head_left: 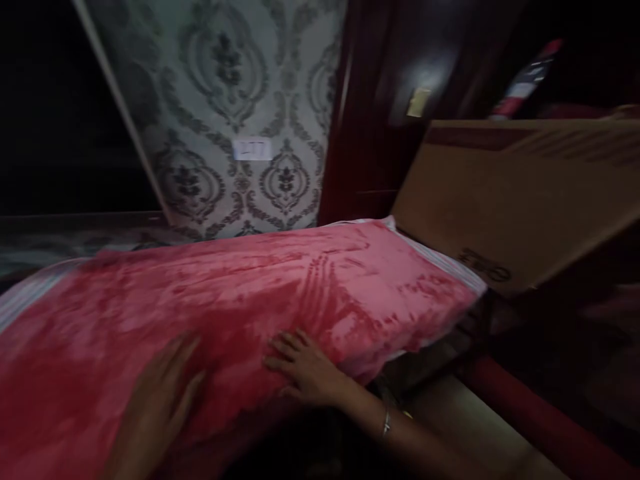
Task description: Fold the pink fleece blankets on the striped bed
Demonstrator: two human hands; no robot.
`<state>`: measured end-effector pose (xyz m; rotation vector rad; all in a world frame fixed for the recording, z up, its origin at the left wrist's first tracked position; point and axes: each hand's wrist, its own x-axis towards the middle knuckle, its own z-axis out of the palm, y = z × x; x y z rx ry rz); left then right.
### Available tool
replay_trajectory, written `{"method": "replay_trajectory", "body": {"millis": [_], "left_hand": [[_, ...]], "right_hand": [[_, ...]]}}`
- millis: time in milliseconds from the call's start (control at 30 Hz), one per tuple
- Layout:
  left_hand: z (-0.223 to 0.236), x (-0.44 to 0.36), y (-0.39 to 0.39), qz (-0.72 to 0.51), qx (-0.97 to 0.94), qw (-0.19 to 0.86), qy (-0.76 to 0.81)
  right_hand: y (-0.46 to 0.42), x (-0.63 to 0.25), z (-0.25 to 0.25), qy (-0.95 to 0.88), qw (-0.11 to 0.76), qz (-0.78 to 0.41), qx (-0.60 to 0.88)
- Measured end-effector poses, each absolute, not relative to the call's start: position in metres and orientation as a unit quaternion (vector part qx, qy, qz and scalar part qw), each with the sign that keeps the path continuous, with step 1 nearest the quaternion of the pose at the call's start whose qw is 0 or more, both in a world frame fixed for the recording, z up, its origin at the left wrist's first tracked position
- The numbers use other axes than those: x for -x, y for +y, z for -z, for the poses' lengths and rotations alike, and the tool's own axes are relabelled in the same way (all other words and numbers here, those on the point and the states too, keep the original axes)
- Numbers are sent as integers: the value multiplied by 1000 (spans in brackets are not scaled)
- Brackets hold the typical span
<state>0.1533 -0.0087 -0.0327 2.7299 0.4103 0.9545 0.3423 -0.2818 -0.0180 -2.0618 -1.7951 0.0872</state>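
A plush pink-red blanket (240,287) lies spread over a long raised surface, with a pale striped edging at its left and right ends. Finger-wide streaks mark its pile near the middle. At the near left, my left hand (163,393) rests on the cloth, fingers stretched forward and slightly blurred. My right hand (305,367) lies flat on the blanket's front part, its fingers spread, and a thin bracelet (387,423) circles that wrist. Neither hand grips anything. What supports the blanket is mostly hidden beneath it.
A large cardboard box (505,207) stands tilted at the right, close to the blanket's far right end. Behind are patterned wallpaper (285,87) with a paper label (253,149), a dark red door (380,100), and a big dark screen (65,120) at left.
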Motion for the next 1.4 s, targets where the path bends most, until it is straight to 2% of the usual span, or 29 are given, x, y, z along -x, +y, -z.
{"method": "replay_trajectory", "body": {"millis": [200,333,433,667,867,1033,1400], "left_hand": [[59,-233,-75,-277,-955,101,5],[67,-252,-94,-191,-980,49,-9],[74,-256,-98,-167,-986,23,-14],[63,-257,-103,-158,-985,35,51],[31,-279,-131,-164,-981,36,98],[44,-295,-138,-111,-987,23,117],[61,-287,-123,-118,-989,-9,87]], "right_hand": [[-349,-389,18,-527,346,40,776],[-436,-461,18,-277,428,121,852],[-504,-515,8,-83,415,167,890],[-599,-599,0,122,343,174,915],[-617,-642,19,151,290,136,935],[-621,-666,29,158,258,130,944],[-627,-683,42,269,248,121,923]]}}
